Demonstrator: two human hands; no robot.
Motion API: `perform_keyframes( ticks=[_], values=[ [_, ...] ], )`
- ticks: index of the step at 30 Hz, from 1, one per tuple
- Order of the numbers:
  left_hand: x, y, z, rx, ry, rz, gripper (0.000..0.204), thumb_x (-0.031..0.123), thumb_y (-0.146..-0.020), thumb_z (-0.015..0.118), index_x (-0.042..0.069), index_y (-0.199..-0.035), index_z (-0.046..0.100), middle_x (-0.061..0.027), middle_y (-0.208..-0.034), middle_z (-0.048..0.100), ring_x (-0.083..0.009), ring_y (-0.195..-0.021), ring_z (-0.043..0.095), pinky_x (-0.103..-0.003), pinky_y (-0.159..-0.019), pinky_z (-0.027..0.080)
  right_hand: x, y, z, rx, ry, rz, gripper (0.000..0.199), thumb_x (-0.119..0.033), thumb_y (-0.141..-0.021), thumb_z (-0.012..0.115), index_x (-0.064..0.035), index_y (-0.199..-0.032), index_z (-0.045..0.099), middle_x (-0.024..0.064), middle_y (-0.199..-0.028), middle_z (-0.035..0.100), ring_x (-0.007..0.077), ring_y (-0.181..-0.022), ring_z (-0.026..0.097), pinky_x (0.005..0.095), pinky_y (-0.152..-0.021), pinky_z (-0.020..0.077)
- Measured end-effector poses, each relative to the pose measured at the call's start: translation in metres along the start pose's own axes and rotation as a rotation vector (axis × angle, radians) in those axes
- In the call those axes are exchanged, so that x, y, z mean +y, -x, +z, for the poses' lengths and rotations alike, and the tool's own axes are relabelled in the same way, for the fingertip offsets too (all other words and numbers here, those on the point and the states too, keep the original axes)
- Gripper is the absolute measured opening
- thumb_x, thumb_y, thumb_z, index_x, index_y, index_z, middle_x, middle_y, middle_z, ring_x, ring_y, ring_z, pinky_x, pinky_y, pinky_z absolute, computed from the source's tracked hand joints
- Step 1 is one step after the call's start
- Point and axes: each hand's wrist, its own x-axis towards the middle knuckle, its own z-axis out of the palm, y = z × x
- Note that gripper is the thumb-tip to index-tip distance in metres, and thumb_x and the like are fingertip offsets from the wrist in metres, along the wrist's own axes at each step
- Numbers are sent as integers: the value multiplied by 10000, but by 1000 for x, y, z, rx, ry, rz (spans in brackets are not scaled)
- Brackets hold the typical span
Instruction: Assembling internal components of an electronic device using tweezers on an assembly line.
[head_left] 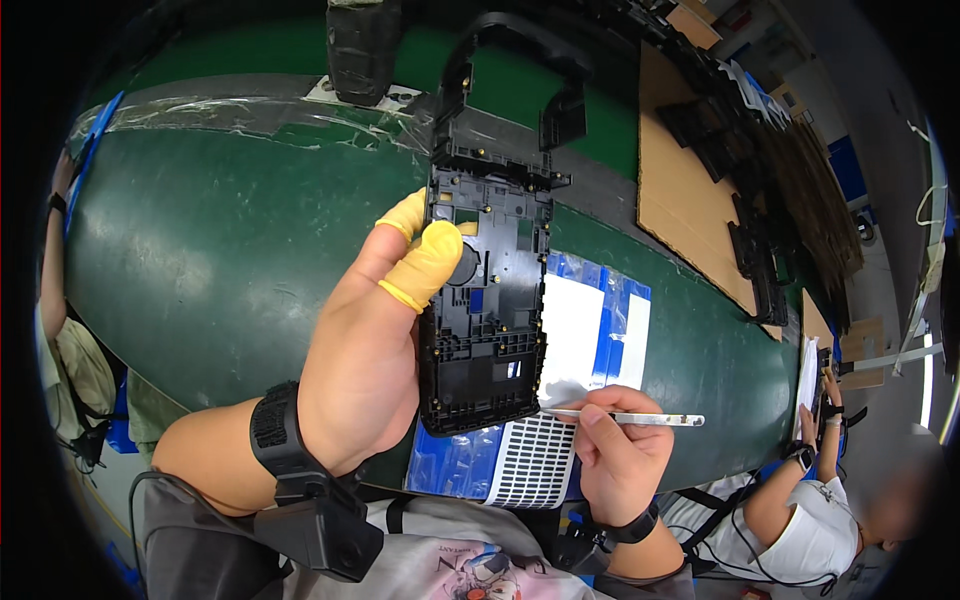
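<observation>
- We see a black plastic frame (487, 300) held upright above the green belt (220, 250), roughly mid-picture.
- Our left hand (365, 350) grasps the frame by its left edge, thumb and forefinger in yellow finger cots (425, 262) pressed on its face.
- Our right hand (620, 450), just right of the frame's lower corner, pinches metal tweezers (625, 417); their tip touches or nearly touches that corner, we cannot tell which.
- Under the frame lies a blue-and-white sheet (600, 330), and below it a sheet of small dark labels (535, 460).
- Behind the frame, farther up the belt, sit more black frames (510, 90).
- Right of the frame, a cardboard sheet (680, 200) carries black parts (750, 240).
- Far right of the frame, another person's hands (815, 420) rest at the belt edge.
- Nothing here serves as a container with contents we can make out.
</observation>
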Motion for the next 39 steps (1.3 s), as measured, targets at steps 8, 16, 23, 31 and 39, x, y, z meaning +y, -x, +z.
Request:
perform_keyframes(
  ticks=[8, 16, 23, 31, 39],
  values=[
    [-14, -2, 4, -56, 62, -91, 423, 224, -852, 443, 28, -1206, 316, -100, -1108, 476, -177, -1008, 491, -329, -864, 409, -48, 3, 9, -38, -95, -185, 135, 28, -725, 555, 63, -853, 527, 163, -740, 599, 96, -534, 485, 205, -500, 389],
    [-17, -1, -2, -63, 126, -211, 403, 227, -856, 430, 40, -1201, 340, -93, -1126, 474, -192, -1022, 480, -333, -872, 397, -31, -31, 35, -312, -147, -230, 148, 39, -762, 541, 50, -909, 525, 176, -850, 596, 181, -770, 585, 250, -671, 460],
    [-17, 3, -1, -69, 163, -212, 391, 208, -859, 430, 38, -1202, 346, -91, -1126, 472, -190, -1025, 477, -337, -871, 398, -29, -32, 33, -262, -182, -196, 157, 71, -743, 540, 43, -897, 523, 161, -827, 587, 218, -768, 594, 306, -724, 468],
    [-15, 3, -1, -83, 168, -206, 423, 226, -849, 454, 31, -1207, 340, -95, -1132, 467, -189, -1029, 475, -336, -878, 394, -28, -30, 33, -273, -188, -184, 161, 79, -738, 539, 44, -894, 521, 152, -826, 580, 223, -773, 593, 317, -732, 469],
    [-16, 4, -1, -81, 154, -189, 434, 233, -847, 457, 30, -1211, 335, -98, -1134, 465, -188, -1027, 477, -334, -877, 396, -27, -30, 33, -279, -209, -186, 152, 66, -741, 545, 51, -892, 526, 158, -819, 586, 214, -775, 591, 311, -729, 469]
  ],
)
